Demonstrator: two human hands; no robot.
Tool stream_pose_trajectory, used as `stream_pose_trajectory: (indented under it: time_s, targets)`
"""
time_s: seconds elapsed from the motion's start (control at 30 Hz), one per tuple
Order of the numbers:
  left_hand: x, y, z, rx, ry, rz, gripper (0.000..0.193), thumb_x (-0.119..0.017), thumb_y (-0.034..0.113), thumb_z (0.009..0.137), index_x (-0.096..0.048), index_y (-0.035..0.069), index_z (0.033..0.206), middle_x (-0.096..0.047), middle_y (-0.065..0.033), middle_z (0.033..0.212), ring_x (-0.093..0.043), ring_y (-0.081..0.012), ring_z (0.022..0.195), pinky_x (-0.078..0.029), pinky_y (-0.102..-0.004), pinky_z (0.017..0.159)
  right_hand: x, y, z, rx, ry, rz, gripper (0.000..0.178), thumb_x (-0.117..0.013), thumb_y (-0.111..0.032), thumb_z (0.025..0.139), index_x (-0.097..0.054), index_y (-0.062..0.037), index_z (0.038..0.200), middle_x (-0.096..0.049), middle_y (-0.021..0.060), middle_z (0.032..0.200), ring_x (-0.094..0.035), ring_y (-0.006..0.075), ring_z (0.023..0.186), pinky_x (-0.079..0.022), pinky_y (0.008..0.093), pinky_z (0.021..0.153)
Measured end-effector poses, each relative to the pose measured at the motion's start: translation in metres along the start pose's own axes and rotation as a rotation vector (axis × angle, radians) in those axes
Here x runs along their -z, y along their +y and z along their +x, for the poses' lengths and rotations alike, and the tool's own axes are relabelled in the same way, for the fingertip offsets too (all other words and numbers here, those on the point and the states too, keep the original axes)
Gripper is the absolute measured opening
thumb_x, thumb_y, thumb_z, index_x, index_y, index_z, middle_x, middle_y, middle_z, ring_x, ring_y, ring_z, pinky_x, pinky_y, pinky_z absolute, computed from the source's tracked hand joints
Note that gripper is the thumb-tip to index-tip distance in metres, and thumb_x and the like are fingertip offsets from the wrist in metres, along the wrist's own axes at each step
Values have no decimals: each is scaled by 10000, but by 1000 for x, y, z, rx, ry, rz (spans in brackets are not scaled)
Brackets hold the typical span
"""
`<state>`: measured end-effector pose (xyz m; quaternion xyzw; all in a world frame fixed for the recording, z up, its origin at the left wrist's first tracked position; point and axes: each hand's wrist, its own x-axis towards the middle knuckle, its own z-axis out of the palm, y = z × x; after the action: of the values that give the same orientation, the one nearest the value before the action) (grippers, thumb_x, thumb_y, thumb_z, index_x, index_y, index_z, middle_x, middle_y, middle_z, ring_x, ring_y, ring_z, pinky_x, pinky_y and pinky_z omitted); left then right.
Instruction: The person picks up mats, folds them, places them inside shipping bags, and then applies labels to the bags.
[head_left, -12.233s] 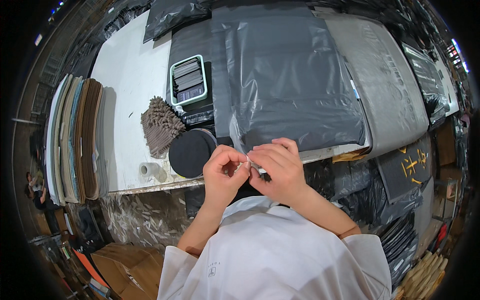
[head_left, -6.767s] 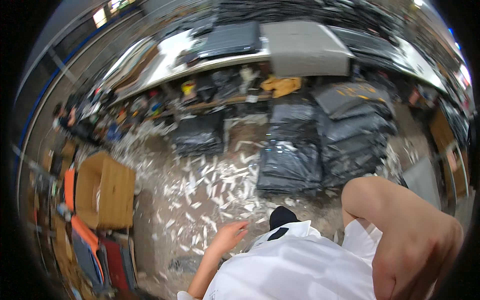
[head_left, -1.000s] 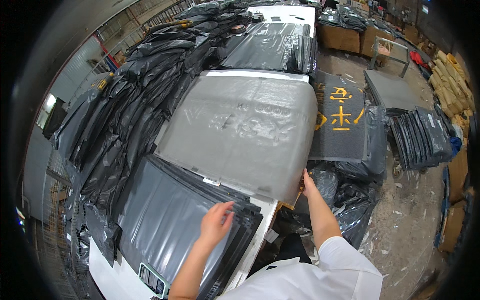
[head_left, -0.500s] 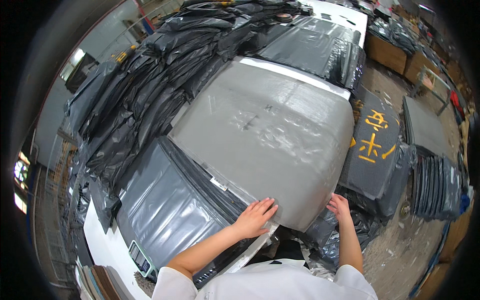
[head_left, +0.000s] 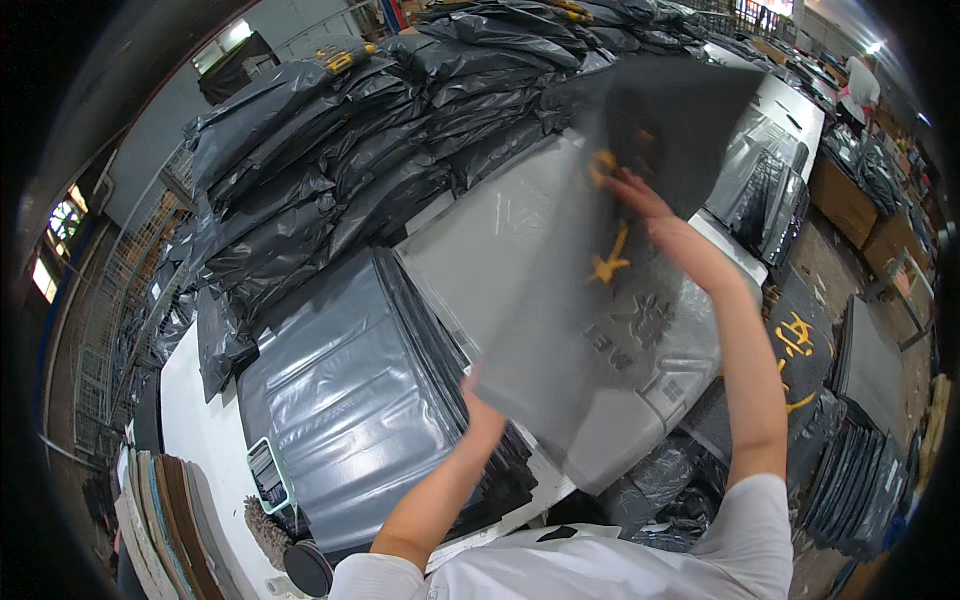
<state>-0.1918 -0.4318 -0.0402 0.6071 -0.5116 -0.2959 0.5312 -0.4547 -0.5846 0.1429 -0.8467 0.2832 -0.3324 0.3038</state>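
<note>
A dark grey mat (head_left: pixel 540 330) with yellow markings is tilted up off the worktable and blurred by motion. At its near left edge my left hand (head_left: pixel 482 408) grips it, with the fingertips hidden behind the mat. My right hand (head_left: pixel 648 207) reaches across to the far part, fingers stretched out against the surface beside a yellow mark; they are somewhat smeared. Beneath and beside the raised mat lies a light grey sheet-like mat (head_left: pixel 480 235) with a smooth surface. To the left, a stack of mats in shiny dark plastic bags (head_left: pixel 340 370) almost touches my left forearm.
A high heap of black bagged mats (head_left: pixel 330 170) borders the far left. White tabletop (head_left: pixel 195 440) shows at the near left, with a brush (head_left: pixel 262 530) and a green-rimmed tray (head_left: pixel 270 475). Bundled mats (head_left: pixel 855 490) stand at right. A person (head_left: pixel 860 85) is far off.
The mat has come up and turned, showing its dark face with yellow marks. My right hand has moved from its near right edge to far across; my left hand has shifted slightly left.
</note>
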Motion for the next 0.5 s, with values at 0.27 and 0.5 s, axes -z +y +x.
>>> stream_pose_trajectory:
  time_s: [0.27, 0.5]
  targets:
    - [17, -24, 23, 270, 300, -516, 134, -507, 206, 898, -525, 73, 894, -527, -35, 685, -494, -76, 588, -373, -214, 500, -161, 198, 41, -419, -272, -818, 805, -312, -735, 759, -241, -245, 1393, -138, 74, 1469, -51, 298, 1358, -8, 599, 1033]
    - [-44, -44, -1, 797, 398, -975, 192, -639, 162, 809, -498, 88, 917, -569, -58, 887, -565, -182, 814, -473, -311, 725, -172, 182, 31, -237, -51, -641, 699, -422, -614, 800, -445, -91, 1263, -361, 144, 1355, -258, 313, 1294, -161, 482, 1056]
